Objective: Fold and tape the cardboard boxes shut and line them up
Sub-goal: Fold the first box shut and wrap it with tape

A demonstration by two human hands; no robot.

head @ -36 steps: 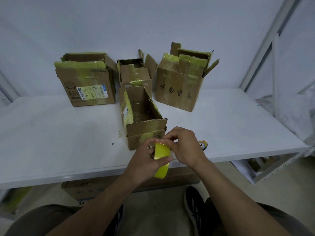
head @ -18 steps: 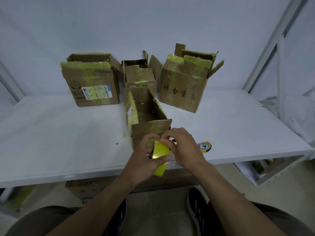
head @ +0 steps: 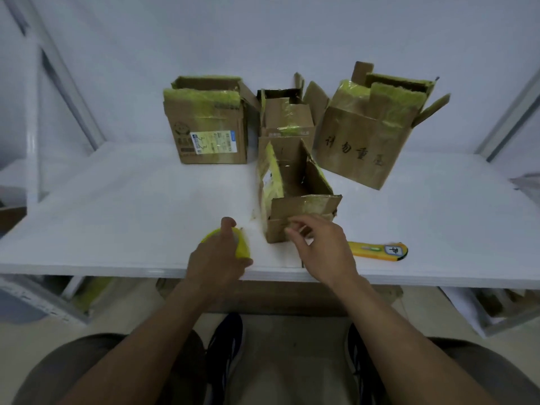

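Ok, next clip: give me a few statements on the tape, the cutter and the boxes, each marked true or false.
1. The left hand holds the yellow tape roll. True.
2. The cutter lies inside the nearest box. False: it lies on the table, to the right of the right hand.
3. The labelled box stands at the back left. True.
4. The nearest box is taped shut on top. False: its top is open.
5. Both hands hold the tape roll. False: only the left hand does.
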